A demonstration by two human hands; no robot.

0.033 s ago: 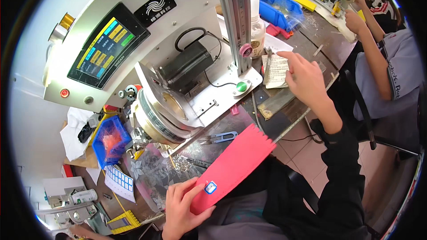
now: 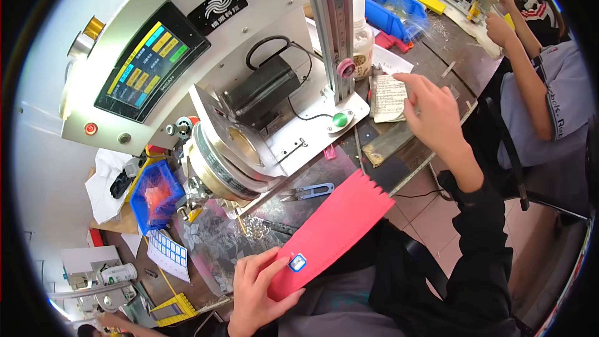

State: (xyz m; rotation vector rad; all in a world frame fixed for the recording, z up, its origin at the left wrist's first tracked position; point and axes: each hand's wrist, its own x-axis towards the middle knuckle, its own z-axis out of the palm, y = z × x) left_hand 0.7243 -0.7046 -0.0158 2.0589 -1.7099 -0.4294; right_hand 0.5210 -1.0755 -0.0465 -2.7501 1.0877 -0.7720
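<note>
Left hand [image 2: 259, 290] grips the near end of a long pink card strip [image 2: 334, 237] with a notched far edge, fingers curled under it and the thumb pressing a small blue-and-white square part [image 2: 297, 263] against its surface. That strip lies in front of the white winding machine [image 2: 206, 75], its notched end near the blue thread snips [image 2: 309, 191]. Right hand [image 2: 433, 115], to the right of the machine, is loosely open and holds nothing, fingertips touching a printed paper sheet [image 2: 388, 97] beside the green button [image 2: 339, 119].
</note>
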